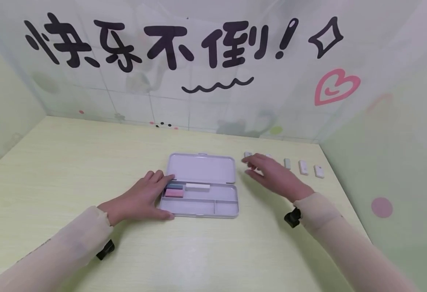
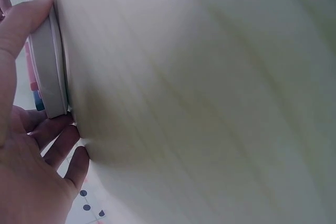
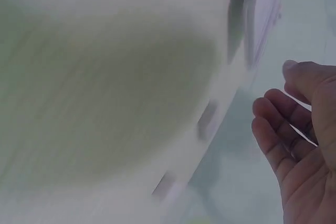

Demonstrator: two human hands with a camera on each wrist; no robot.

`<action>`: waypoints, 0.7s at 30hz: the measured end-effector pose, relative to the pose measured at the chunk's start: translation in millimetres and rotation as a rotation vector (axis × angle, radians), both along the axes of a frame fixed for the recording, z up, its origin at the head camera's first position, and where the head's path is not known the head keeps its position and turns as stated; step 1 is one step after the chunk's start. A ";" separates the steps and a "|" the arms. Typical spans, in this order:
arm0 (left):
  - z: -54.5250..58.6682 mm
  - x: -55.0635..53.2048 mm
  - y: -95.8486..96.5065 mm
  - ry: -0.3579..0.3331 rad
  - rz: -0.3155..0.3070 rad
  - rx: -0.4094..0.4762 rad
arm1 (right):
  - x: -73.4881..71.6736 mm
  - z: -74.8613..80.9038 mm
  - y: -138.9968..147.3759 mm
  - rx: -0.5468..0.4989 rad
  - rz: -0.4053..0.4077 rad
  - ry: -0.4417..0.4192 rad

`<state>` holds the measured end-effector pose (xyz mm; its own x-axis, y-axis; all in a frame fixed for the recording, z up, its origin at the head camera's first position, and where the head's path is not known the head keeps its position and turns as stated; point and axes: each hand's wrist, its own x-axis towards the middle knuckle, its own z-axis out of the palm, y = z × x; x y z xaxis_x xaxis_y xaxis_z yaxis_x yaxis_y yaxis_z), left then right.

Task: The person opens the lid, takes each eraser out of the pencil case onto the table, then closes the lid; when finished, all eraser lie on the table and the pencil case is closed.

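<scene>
A pale lilac pencil case [image 1: 226, 207] lies open on the table, its lid [image 1: 202, 168] folded back toward the wall. My left hand [image 1: 144, 198] grips its left end, thumb at the front edge and fingers around the far side. Inside the upper compartment are a pink block [image 1: 174, 193], a blue-grey block [image 1: 174, 186] and a white block [image 1: 197, 187], all eraser-like. My right hand [image 1: 275, 174] hovers right of the case, fingers loosely bent and nothing between them. It is close to a small grey eraser-like block [image 1: 247, 154]; the right wrist view is blurred.
Several small eraser-like blocks form a row at the back right, among them a grey-green one [image 1: 287, 163], a white one [image 1: 303, 167] and another white one [image 1: 319, 171]. A printed wall covering [image 1: 206, 105] rises behind the wooden table [image 1: 89, 162].
</scene>
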<state>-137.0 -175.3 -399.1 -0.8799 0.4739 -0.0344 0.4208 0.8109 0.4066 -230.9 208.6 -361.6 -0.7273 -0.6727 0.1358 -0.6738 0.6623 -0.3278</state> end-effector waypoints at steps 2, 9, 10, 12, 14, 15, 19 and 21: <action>-0.3 -0.1 0.1 -0.001 -0.001 -0.001 | 7.8 0.4 -17.5 0.021 0.065 0.018; -0.6 -0.7 -0.8 0.002 0.007 -0.009 | 24.7 1.4 -64.5 0.082 0.230 0.047; -0.7 -0.8 -0.9 0.003 0.008 -0.011 | 25.8 0.6 -70.1 0.092 0.246 0.043; -1.0 -1.4 -1.1 0.001 0.008 -0.011 | 27.7 -1.2 -80.6 0.112 0.272 0.038; -1.3 -1.9 -1.2 -0.002 0.007 -0.010 | 29.2 -3.2 -89.9 0.138 0.288 0.035; -1.4 -2.0 -1.1 -0.002 0.006 -0.010 | 30.0 -4.2 -94.1 0.152 0.296 0.034; -1.5 -1.8 -1.2 0.000 0.002 -0.009 | 32.7 -8.2 -106.9 0.201 0.330 0.068; -1.3 -1.0 -2.3 -0.001 0.002 -0.011 | 33.8 -10.4 -111.8 0.226 0.342 0.083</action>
